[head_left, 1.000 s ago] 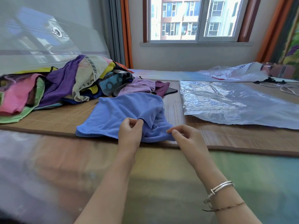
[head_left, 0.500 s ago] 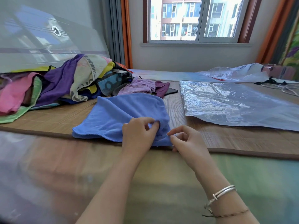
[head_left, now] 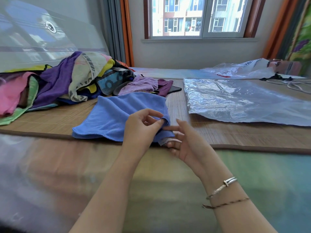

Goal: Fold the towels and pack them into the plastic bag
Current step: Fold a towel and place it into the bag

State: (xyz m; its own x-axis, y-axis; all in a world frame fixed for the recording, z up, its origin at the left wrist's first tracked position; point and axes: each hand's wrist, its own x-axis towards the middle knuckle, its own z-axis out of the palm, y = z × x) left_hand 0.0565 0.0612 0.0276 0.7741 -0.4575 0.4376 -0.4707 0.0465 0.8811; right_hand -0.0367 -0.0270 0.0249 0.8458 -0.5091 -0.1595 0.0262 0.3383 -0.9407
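A blue towel lies spread on the bamboo mat, its near edge at the mat's brown border. My left hand pinches the towel's right edge between thumb and forefinger. My right hand sits just right of it at the towel's near right corner, fingers loosely spread and touching the cloth and its white label. A large clear plastic bag lies flat on the mat to the right. A heap of coloured towels is piled at the back left.
A lilac towel and a dark flat object lie behind the blue towel. A second crumpled plastic bag and cables are at the back right. A window wall closes the far side.
The left hand has moved right along the towel and now pinches its right edge. The right hand has opened from a pinch into loosely spread fingers. The towel lies flatter.
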